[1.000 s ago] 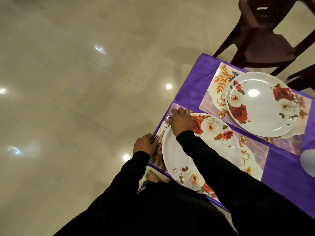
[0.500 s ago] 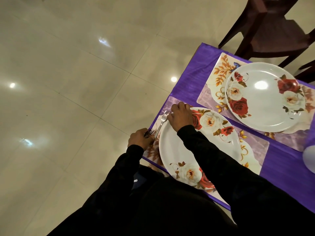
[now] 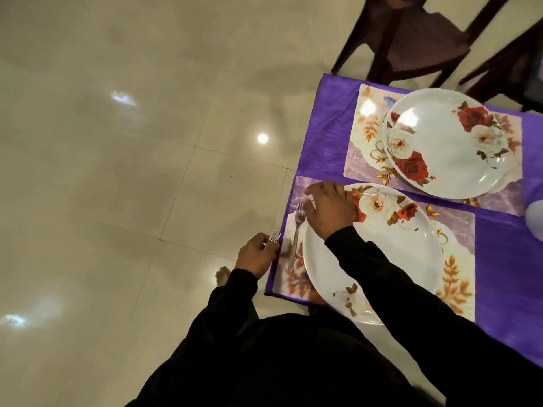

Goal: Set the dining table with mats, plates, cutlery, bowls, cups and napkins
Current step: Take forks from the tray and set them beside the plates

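Observation:
Two floral mats lie on a purple tablecloth (image 3: 326,136). The near mat (image 3: 458,230) carries a white rose-patterned plate (image 3: 382,254); the far mat (image 3: 358,160) carries a second plate (image 3: 446,142). A steel fork (image 3: 296,233) lies flat on the near mat, just left of the near plate. My right hand (image 3: 329,210) hovers over the plate's far rim beside the fork's tines, fingers spread and holding nothing. My left hand (image 3: 258,255) is off the table's left edge and grips more forks (image 3: 273,237), tines pointing up.
Dark brown chairs (image 3: 417,39) stand beyond the table's far end. A pale rounded object (image 3: 534,218) shows at the right edge of the frame. Glossy beige floor tiles (image 3: 147,171) fill the left. A bare foot (image 3: 222,274) shows below the table's corner.
My right hand has let go of the fork, which now lies on the near mat beside the plate, and its fingers have spread above it. My left hand still grips the other forks.

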